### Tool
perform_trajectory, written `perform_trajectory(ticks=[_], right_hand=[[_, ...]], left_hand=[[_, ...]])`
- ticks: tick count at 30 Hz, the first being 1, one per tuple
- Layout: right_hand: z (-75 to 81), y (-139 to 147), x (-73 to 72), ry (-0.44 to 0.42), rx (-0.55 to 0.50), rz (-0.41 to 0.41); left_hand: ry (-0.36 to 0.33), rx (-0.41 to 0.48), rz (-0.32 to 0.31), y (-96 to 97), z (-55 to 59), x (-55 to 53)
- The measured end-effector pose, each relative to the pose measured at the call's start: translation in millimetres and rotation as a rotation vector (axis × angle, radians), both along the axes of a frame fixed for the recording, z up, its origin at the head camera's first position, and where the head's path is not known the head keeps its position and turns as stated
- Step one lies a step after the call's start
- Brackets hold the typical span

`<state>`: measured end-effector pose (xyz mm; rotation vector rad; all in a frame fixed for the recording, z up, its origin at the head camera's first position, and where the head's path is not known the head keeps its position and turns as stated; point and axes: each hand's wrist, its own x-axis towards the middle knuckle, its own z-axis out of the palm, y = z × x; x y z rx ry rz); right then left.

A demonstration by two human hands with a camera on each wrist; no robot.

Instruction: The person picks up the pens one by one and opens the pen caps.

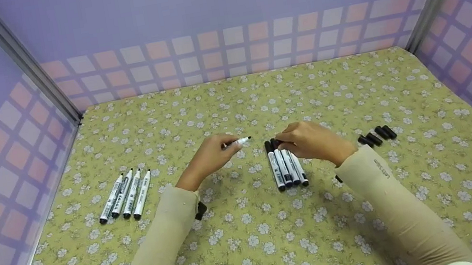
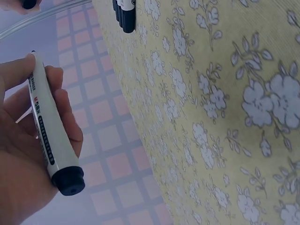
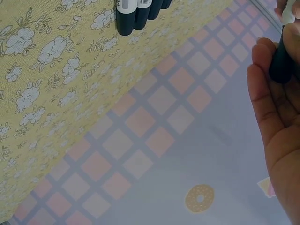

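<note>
My left hand [image 1: 213, 153] grips a white marker [image 2: 42, 112] with its cap off, its dark tip toward the right hand in the head view. Between the fingertips of my right hand [image 1: 309, 139] is a black marker cap [image 3: 281, 65]. In the head view the two hands face each other with a gap between tip and cap. Under the right hand lies a row of several capped white markers [image 1: 275, 171], side by side on the tablecloth; the hand partly hides their upper ends.
To the left, several uncapped white markers [image 1: 141, 195] lie in a slanted row. Several loose black caps [image 1: 381, 132] lie to the right. A yellow flowered tablecloth [image 1: 245, 246] covers the table, with purple walls [image 1: 205, 8] at the back and sides.
</note>
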<state>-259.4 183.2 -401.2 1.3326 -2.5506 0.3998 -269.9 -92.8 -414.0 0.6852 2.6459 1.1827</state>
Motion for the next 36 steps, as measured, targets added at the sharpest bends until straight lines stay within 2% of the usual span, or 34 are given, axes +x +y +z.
perform_trajectory(ticks=[21,32,36], right_hand=[[-3.3,2,-1.4,0.007,0.010,0.003],[-1.8,5,1.3,-0.021,0.026,-0.040],[-2.5,6,1.1,-0.020,0.025,-0.038]], left_hand=[[-0.072,0.012,0.123,-40.5,-0.5,-2.1],[-0.162,0.040,0.192,-66.0,2.1,-3.9],[-0.176,0.050,0.214,-76.0,3.1,-2.6]])
